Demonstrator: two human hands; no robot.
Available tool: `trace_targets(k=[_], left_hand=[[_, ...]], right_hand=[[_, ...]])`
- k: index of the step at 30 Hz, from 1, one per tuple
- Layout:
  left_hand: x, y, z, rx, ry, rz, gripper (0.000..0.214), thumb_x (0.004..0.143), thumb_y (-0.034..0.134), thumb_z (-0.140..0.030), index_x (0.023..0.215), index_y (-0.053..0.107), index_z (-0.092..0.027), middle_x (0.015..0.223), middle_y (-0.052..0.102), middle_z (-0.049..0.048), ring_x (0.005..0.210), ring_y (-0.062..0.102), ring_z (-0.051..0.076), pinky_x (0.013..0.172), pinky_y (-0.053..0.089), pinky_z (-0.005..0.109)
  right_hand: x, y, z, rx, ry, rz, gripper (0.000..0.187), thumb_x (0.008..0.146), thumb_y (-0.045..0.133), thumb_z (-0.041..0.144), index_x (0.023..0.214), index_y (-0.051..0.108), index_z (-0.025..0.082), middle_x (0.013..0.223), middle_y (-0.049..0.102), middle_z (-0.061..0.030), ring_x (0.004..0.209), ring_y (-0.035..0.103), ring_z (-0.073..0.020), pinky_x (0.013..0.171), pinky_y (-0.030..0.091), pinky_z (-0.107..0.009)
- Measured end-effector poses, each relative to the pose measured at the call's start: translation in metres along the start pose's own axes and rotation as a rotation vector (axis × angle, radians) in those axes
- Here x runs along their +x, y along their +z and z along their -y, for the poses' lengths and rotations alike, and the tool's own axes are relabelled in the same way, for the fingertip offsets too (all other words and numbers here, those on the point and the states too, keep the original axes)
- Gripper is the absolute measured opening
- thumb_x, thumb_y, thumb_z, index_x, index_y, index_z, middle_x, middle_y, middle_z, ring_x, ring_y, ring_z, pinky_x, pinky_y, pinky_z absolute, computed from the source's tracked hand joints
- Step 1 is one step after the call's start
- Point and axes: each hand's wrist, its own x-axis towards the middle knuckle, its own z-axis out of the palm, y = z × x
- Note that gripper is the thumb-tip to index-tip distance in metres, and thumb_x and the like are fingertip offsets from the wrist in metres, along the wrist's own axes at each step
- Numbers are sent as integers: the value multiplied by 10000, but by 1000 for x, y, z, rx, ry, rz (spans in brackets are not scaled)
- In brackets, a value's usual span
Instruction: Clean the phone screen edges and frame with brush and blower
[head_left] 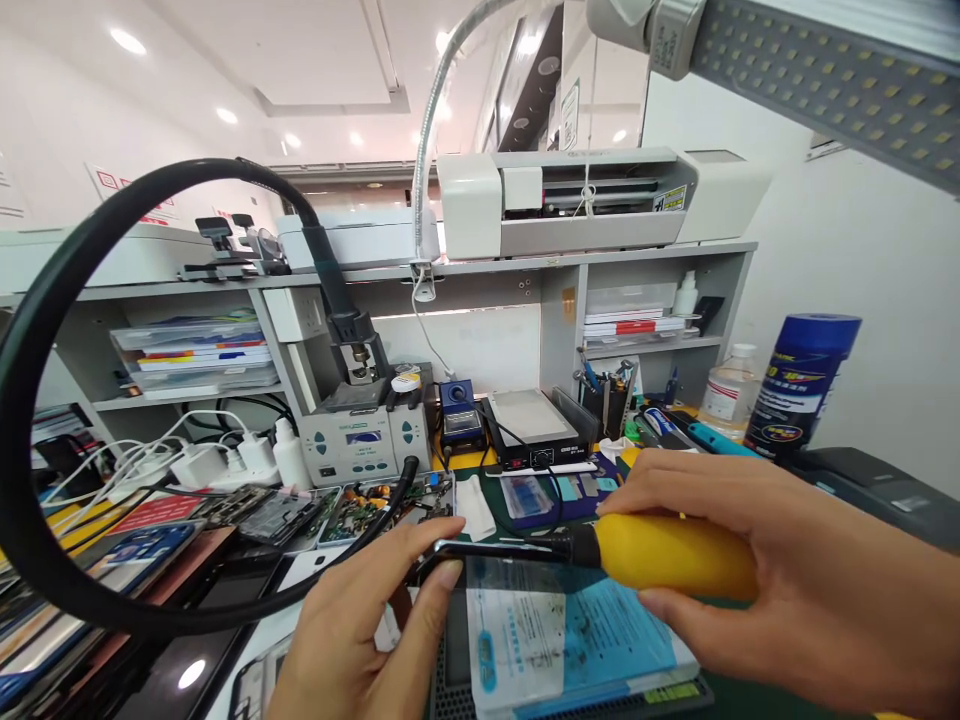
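Observation:
My left hand [367,620] pinches the left end of a thin dark slab with a shiny rim [499,549], phone-like and seen nearly edge-on. Closed around a yellow, bulb-shaped tool with a black collar [667,550] is my right hand [817,570]. The tool's black end points left and meets the slab's right end in view; whether they touch, I cannot tell. Beneath both hands lies a blue and white printed packet [585,640], on top of a dark perforated base [450,700].
A thick black hose [45,540] loops across the left, from a grey rework station [360,440]. Stacked phones and tablets [187,620] lie left. Behind are circuit boards [375,510] and a small heating plate [532,420]. A blue spray can [802,385] stands right, under a lamp [825,90].

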Motion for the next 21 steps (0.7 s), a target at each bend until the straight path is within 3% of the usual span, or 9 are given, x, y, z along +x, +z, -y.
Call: trace_targets(k=[6, 19, 21], left_hand=[[2, -5, 3, 2, 43, 42, 320, 983, 622, -350, 1301, 628, -318, 1142, 788, 1, 886, 784, 169, 796, 638, 246], [10, -5, -2, -58, 35, 61, 301, 994, 602, -333, 1293, 624, -349, 1135, 786, -40, 954, 779, 144, 773, 630, 180], [9, -5, -2, -41, 36, 61, 306, 990, 608, -353, 1296, 624, -350, 1140, 786, -36, 958, 779, 151, 776, 633, 187]], right_hand=[[4, -6, 3, 32, 12, 29, 155, 815, 721, 255, 945, 667, 320, 906, 680, 48, 746, 643, -166, 611, 512, -256], [4, -8, 4, 6, -4, 21, 155, 782, 717, 223, 893, 671, 321, 879, 689, 43, 748, 643, -181, 646, 541, -284], [5, -8, 4, -7, -11, -77, 154, 728, 750, 233, 841, 684, 316, 828, 690, 45, 712, 641, -180, 633, 542, -280]])
